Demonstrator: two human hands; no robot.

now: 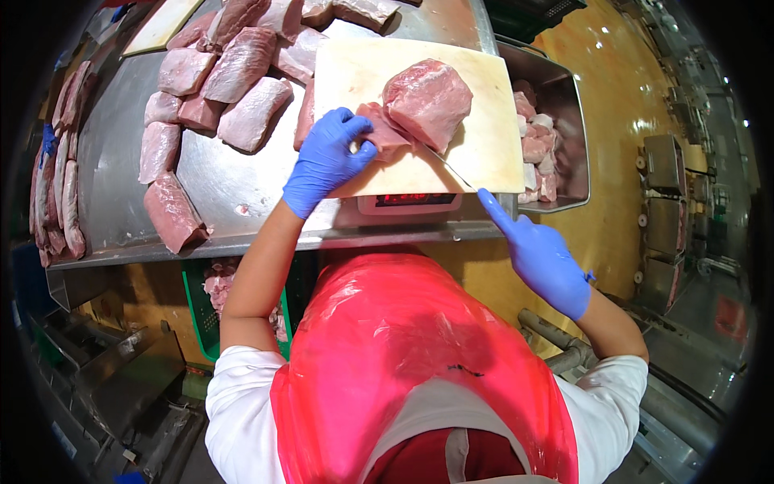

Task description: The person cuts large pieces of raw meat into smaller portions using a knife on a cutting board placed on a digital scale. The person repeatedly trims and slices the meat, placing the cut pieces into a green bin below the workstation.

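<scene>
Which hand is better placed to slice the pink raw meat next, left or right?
Probably the right blue-gloved hand: it holds the thin-bladed metal knife, whose blade reaches the pink raw meat. The left blue-gloved hand touches the smaller pink meat piece and holds no knife.

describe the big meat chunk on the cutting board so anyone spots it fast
On the metal table, find the cream cutting board at its front right corner. Toward its far side sits the meat chunk, the knife reaching its near edge. It is thick and rounded, bulkier than the flatter meat beside it, touched by the left hand.
</scene>
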